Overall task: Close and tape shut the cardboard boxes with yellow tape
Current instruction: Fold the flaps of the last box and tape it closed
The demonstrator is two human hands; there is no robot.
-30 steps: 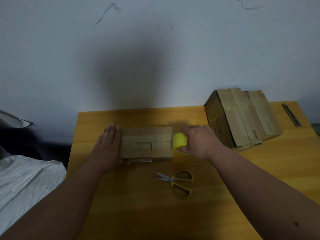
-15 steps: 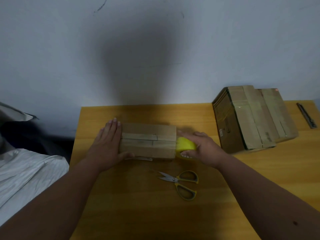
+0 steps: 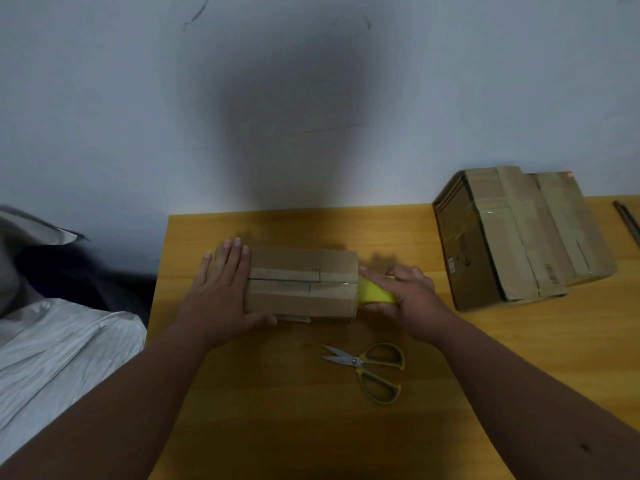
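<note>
A small closed cardboard box [image 3: 301, 284] lies on the wooden table [image 3: 311, 427], its top flaps meeting along a middle seam. My left hand [image 3: 221, 289] presses flat against the box's left end, thumb along its front side. My right hand [image 3: 407, 294] grips a roll of yellow tape [image 3: 375, 293] held against the box's right end, level with the seam. No yellow strip shows on the top of the box.
Yellow-handled scissors [image 3: 370, 370] lie partly open in front of the box. A stack of larger taped cardboard boxes [image 3: 519, 237] stands at the right rear. A dark thin tool [image 3: 628, 221] lies at the far right edge. Grey cloth [image 3: 52, 355] lies left of the table.
My right hand has lowered the tape roll from near the box's top right corner to its right end face. The left hand stays pressed on the left end.
</note>
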